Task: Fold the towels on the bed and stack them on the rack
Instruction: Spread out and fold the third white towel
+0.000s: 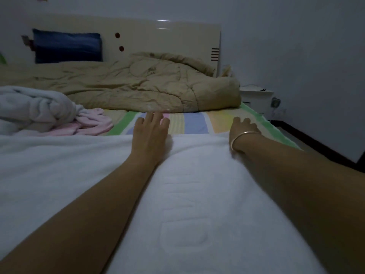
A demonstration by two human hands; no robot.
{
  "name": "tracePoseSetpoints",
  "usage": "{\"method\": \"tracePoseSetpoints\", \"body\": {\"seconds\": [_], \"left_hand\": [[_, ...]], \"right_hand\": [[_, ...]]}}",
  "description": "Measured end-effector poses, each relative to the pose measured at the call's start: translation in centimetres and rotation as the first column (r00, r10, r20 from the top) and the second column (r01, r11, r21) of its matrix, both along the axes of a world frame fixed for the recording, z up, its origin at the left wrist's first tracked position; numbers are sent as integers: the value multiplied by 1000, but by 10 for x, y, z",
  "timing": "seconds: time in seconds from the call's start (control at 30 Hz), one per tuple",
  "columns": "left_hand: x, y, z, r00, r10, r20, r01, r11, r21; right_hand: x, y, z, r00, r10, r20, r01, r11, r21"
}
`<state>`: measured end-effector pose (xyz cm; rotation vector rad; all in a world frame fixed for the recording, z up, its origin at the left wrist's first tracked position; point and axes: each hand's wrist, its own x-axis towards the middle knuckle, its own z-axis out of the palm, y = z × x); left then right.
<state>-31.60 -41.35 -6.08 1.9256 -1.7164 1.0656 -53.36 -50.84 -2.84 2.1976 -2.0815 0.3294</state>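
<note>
From my remote seat I see the white towel (59,165) spread flat across the near part of the bed, filling most of the lower view. It has a raised woven pattern down its middle, btwn the two forearms. Both arms reach fwd over it, lying on the cloth.

L hand (150,133): open, palm down, fingers straight and slightly spread. The heel and palm rest on the towel's far edge and the fingertips go past it onto the striped sheet (194,123). It grips nothing.

R hand (245,126): also at the far edge of the towel, near the bed's right side, w/ a thin metal bracelet (240,138) on the wrist. It's seen end-on, so only the knuckles and short stubs of fingers show. Can't tell if they lie flat on the sheet or pinch the towel's edge, so I can't tell its state.

The cloth bulges up a bit btwn the two wrists.

Other towels: a crumpled pale towel heap (33,107) at far left, w/ a pink towel (92,123) bunched just beside it, touching. Both lie beyond the white towel's far edge.

Behind: a rumpled beige quilt (138,86) across the bed, a dark blue pillow (67,46) upright against the cream headboard (167,36), and a white nightstand (256,95) by the wall at right. Room is dim.
</note>
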Motion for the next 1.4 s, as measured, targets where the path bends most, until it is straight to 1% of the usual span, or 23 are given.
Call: {"method": "tracePoseSetpoints", "body": {"seconds": [0.07,0.1,0.13,0.2,0.23,0.27,0.3,0.33,0.37,0.43,0.5,0.57,0.63,0.7,0.8,0.97,1.1,1.17,1.23,1.3,1.33,1.37,1.4], "left_hand": [[-7,19,12,960,-78,-268,64,996,-58],[-11,35,21,912,-99,-397,84,995,-56],[-19,48,22,874,-114,-473,117,993,-24],[-17,87,17,861,-167,-480,216,975,48],[-15,105,6,864,-185,-468,271,954,124],[-4,126,0,881,-142,-451,277,929,247],[12,141,-8,908,-22,-419,207,892,402],[35,154,-13,915,115,-386,104,858,503],[68,175,-10,897,264,-353,-22,826,563],[124,207,-8,797,485,-360,-190,767,613],[168,248,-4,728,582,-364,-258,724,640],[189,287,-4,733,578,-358,-263,728,633],[194,326,-3,771,540,-337,-272,759,591],[197,366,0,803,500,-325,-248,776,580],[213,433,4,802,460,-381,-164,784,599],[252,539,9,766,543,-345,-171,689,704],[274,594,10,659,632,-408,-204,672,712],[278,609,7,626,623,-469,-225,720,656],[280,616,9,642,554,-529,-273,811,518],[280,615,16,673,452,-585,-281,889,362],[280,613,21,661,425,-618,-267,904,335],[280,610,23,630,433,-645,-254,899,356],[280,608,22,601,483,-637,-252,870,423]], "right_hand": [[15,18,1,998,46,-35,-48,997,-58],[27,31,0,993,111,-39,-113,993,-27],[35,45,-8,981,184,-53,-182,982,40],[60,87,-21,938,338,-76,-314,921,229],[62,106,-29,926,373,-63,-336,887,316],[63,125,-31,930,365,-50,-321,870,375],[56,136,-33,946,321,-44,-279,875,395],[51,145,-32,962,263,-65,-216,889,403],[55,157,-24,976,195,-96,-141,904,404],[70,176,-12,986,125,-106,-67,899,432],[105,211,-5,979,205,-10,-179,878,444],[140,264,-6,938,342,54,-330,836,438],[165,318,-10,898,434,77,-423,800,425],[183,370,-9,875,478,74,-461,775,432],[204,436,2,859,504,85,-482,744,463],[231,516,15,859,494,138,-494,726,477],[246,570,8,837,541,85,-516,728,450],[252,590,3,821,567,65,-534,723,439],[262,606,-4,815,575,68,-542,716,440],[274,616,-12,826,561,47,-526,740,419],[281,618,-15,834,551,37,-516,754,407],[291,615,-18,835,549,35,-518,763,386],[299,613,-19,832,553,37,-526,767,369]]}}
